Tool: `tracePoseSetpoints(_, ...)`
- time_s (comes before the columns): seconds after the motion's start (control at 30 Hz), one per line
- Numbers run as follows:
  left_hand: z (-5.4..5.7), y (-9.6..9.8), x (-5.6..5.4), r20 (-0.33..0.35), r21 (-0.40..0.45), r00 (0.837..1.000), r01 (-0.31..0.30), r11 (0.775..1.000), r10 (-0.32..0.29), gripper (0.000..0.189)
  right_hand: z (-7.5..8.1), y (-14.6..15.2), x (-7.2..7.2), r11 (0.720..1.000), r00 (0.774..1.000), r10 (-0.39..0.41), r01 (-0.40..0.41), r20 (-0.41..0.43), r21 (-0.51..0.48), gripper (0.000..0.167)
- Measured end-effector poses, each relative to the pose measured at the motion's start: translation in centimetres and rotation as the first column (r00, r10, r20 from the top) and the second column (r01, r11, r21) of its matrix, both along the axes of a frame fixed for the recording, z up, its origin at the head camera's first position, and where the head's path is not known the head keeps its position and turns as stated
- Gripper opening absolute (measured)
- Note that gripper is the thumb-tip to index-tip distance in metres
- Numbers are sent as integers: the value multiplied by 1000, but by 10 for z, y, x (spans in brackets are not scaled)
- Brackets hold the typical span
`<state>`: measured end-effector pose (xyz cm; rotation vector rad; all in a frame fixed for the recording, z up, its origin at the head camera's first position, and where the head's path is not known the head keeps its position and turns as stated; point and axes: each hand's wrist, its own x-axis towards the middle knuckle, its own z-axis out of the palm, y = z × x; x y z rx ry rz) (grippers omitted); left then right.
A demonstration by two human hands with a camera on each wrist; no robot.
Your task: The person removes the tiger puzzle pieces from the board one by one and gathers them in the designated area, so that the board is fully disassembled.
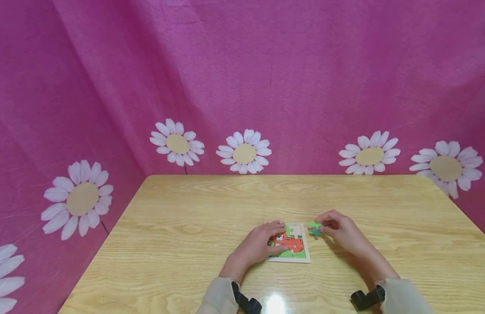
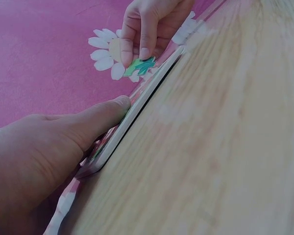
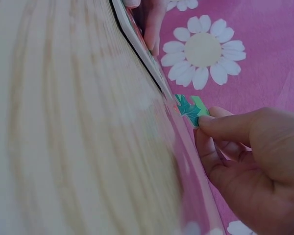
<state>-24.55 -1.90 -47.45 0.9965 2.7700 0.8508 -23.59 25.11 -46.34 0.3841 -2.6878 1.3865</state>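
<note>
A square jigsaw puzzle board (image 1: 295,246) with an orange tiger picture lies on the wooden table. Its upper right corner shows a pale, bare patch of tray. My left hand (image 1: 259,240) rests on the board's left part, fingers stretched over its picture. In the left wrist view that thumb (image 2: 103,117) lies along the board's near rim. Just right of the board, my right hand (image 1: 346,233) pinches a green puzzle piece (image 1: 315,230) between thumb and fingertips. A dark green leaf is printed on this piece (image 3: 190,110), which is held close to the board's edge.
The light wooden table (image 1: 167,231) reaches back to a pink curtain (image 1: 266,78) printed with white daisies. The curtain also hangs along the left and right sides. A black wrist mount (image 1: 246,301) sits at the left sleeve, another (image 1: 365,298) at the right.
</note>
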Motion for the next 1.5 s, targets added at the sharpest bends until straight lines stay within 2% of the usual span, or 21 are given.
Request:
tracePoseSetpoints(0.3,0,0,0,5,0,1000,-13,1000,13,54,0,9,3,1000,1000,-11,11,-10,-1,18)
tracePoseSetpoints(0.6,1,1,1,20,11,1000,-15,1000,15,54,-3,15,4,998,998,15,-18,-56,-53,17)
tracePoseSetpoints(0.73,1,1,2,24,14,1000,-16,1000,16,54,-4,16,3,999,999,17,-18,-30,-48,17)
tracePoseSetpoints(0.93,1,0,2,47,26,999,-25,999,23,55,0,17,4,1000,999,-12,12,31,-3,17)
tracePoseSetpoints(1.23,0,0,2,28,20,1000,-14,1000,13,55,1,14,5,991,997,-64,58,50,121,18)
tracePoseSetpoints(1.5,0,0,1,20,20,1000,-17,1000,16,56,-1,15,3,984,996,-64,53,56,169,17)
